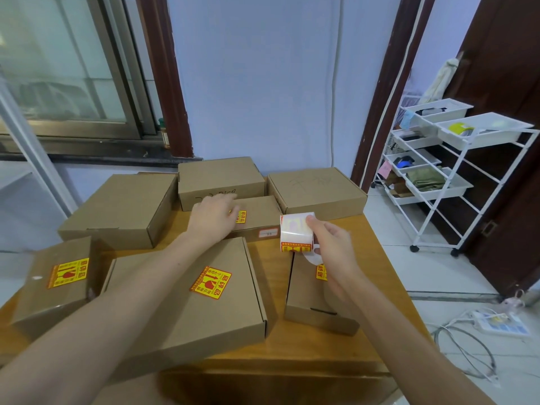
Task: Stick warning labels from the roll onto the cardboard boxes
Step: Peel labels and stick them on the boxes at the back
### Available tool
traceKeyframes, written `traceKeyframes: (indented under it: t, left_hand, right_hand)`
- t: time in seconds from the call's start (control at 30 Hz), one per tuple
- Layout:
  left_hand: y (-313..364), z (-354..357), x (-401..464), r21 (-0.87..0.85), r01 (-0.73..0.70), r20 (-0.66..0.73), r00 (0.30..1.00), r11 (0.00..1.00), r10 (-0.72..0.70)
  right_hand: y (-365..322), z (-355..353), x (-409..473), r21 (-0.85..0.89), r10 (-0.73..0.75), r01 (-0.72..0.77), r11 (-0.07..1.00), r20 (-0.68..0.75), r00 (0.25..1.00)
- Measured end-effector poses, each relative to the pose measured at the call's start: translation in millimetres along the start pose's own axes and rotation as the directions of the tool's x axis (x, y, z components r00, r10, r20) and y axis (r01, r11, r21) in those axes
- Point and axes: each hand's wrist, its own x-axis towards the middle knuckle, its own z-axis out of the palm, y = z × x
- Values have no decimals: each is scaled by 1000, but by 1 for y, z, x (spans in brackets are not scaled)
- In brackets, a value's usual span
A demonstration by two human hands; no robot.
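I am seeing the label roll (297,232) raised above the table, over the gap between the small middle box (257,219) and the box at the right front (309,293). The right hand (333,247) is gripping the roll, with the thumb on its upper side and the fingers curled around the far side; a loose white tail of backing paper is hanging below it.

The left hand (213,217) is lying flat, fingers straight, on top of the small middle box and is pressing on a yellow warning label (241,216), of which only the right end is showing.

Three other boxes are already carrying labels: the large box at the front edge (187,305), the box at the left front corner (52,285) and the right front box, where my arm is covering most of the label. Three boxes along the back edge of the wooden table (344,340) are showing no labels: a wide one on the left (122,209), one in the middle (219,182) and one on the right (315,191).

A white wire trolley (450,171) is standing on the floor, well apart from the table's right edge.
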Motion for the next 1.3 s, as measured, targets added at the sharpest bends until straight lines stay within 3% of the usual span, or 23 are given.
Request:
traceKeyframes:
  t: [0.07,0.13,0.23,0.3,0.47,0.67,0.77,0.87,1.03,1.17,1.3]
  left_hand:
    - [25,-12,-17,-282,-101,-145,987,954,62]
    - [53,-26,-39,-455,-230,-172,971,860,168]
    - [70,-28,-58,-471,-359,-43,921,806,386]
    - [69,-23,-59,-438,-412,-11,891,799,453]
    - [68,-29,-64,-653,-243,14,943,717,333]
    - [73,-39,-68,-821,-97,62,964,563,257]
    - [74,-39,-68,-859,-21,114,966,512,231]
    - [75,-38,-67,-826,15,178,955,563,236]
    - [84,-46,-68,-515,-187,37,970,837,239]
    - [97,-52,-72,-455,-287,-46,953,843,299]
    - [99,-51,-71,-511,-259,-30,959,820,283]
  right_hand:
    - [-1,2,-2,16,-1,1,1000,-15,1000]
    - [-3,4,-3,53,13,-11,999,-40,999]
    - [-10,6,-5,165,89,-80,983,-50,995]
    - [-12,6,-7,187,138,-128,974,-38,990]
    - [-15,-4,-13,86,135,-148,985,137,981]
    - [-22,-18,-28,-26,-70,84,996,350,934]
    - [-24,-21,-30,-55,-141,170,984,350,926]
    - [-22,-25,-27,-111,-176,224,968,331,927]
    - [-11,-23,-27,-150,-226,282,947,312,923]
    - [-4,-21,-27,-161,-246,309,937,321,915]
    - [-3,-23,-26,-202,-262,333,921,311,913]
